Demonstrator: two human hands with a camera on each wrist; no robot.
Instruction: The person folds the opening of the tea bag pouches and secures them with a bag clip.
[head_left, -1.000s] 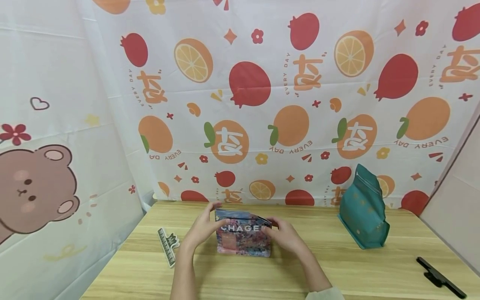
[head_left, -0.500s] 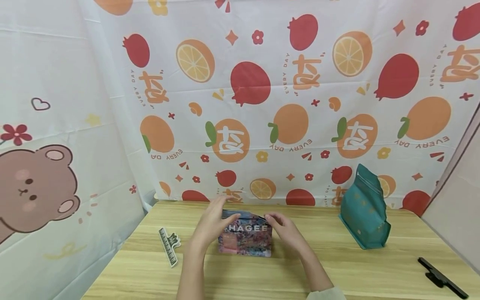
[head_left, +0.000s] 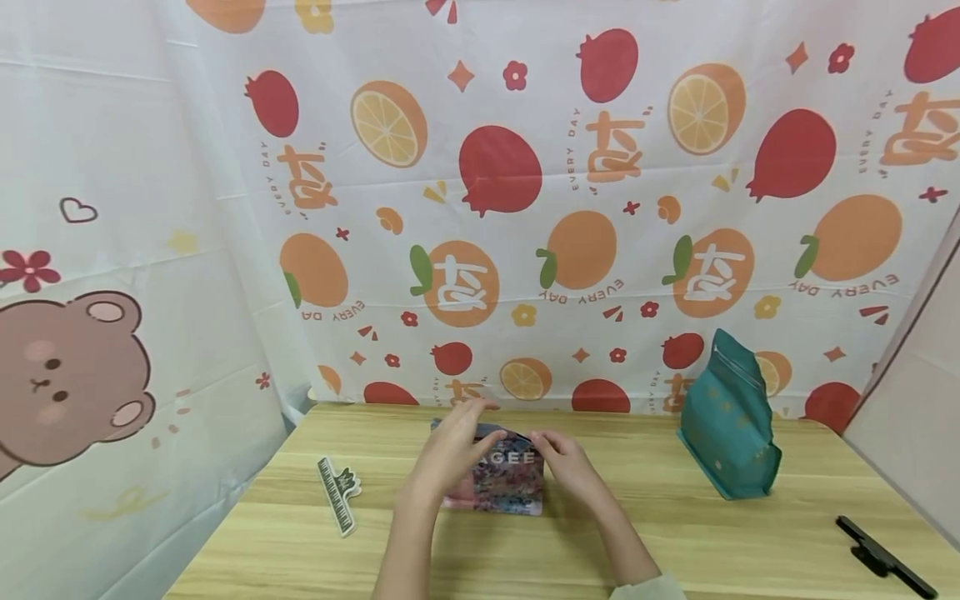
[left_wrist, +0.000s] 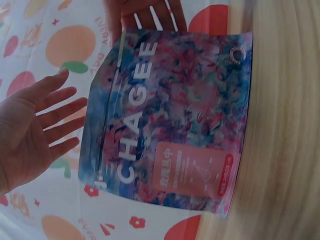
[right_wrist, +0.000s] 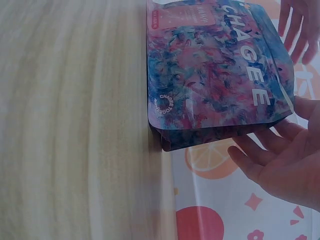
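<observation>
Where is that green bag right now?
In the head view the green bag stands upright on the far right part of the wooden table, against the fruit-print curtain, well to the right of the colourful pouch between the hands.

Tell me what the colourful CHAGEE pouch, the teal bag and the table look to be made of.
CHAGEE pouch: looks like thin printed plastic film, fairly matte; a zip line runs along its top in the left wrist view.
Teal bag: probably matte plastic or foil laminate, creased and standing with a pinched top.
Table: light wood or wood-look laminate, with visible grain lines.
</observation>
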